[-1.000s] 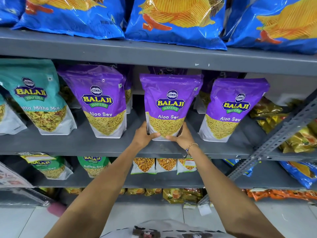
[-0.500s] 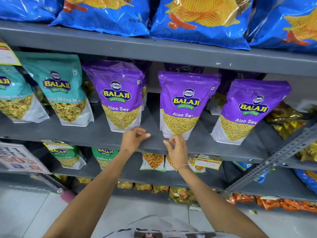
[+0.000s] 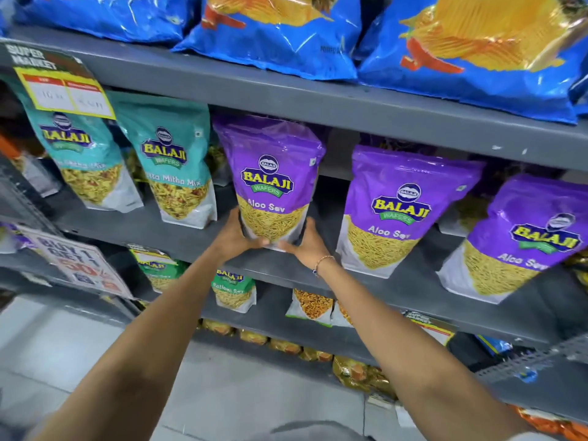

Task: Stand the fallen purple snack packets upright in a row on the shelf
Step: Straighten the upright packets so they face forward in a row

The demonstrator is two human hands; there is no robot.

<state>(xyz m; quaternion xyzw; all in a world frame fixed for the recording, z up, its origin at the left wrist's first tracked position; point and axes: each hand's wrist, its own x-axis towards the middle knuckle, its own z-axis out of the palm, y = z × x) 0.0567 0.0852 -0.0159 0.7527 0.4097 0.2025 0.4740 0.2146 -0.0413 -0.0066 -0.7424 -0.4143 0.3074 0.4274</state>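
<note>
Three purple Aloo Sev packets stand upright in a row on the grey middle shelf (image 3: 397, 291). The left purple packet (image 3: 269, 173) is gripped at its base from both sides: my left hand (image 3: 234, 235) on its lower left corner, my right hand (image 3: 310, 245) on its lower right. The middle purple packet (image 3: 399, 205) stands free to the right. The right purple packet (image 3: 525, 237) leans slightly near the frame edge. More purple packets show dimly behind the row.
Two teal mix packets (image 3: 173, 160) stand left of the purple row. Blue chip bags (image 3: 286, 30) fill the upper shelf, overhanging its edge. A yellow price tag (image 3: 63, 87) hangs at upper left. Smaller packets (image 3: 234, 289) sit on the lower shelf.
Both hands left the middle purple packet, moved left, and now grip the base of the left purple packet. The view has shifted left and closer.
</note>
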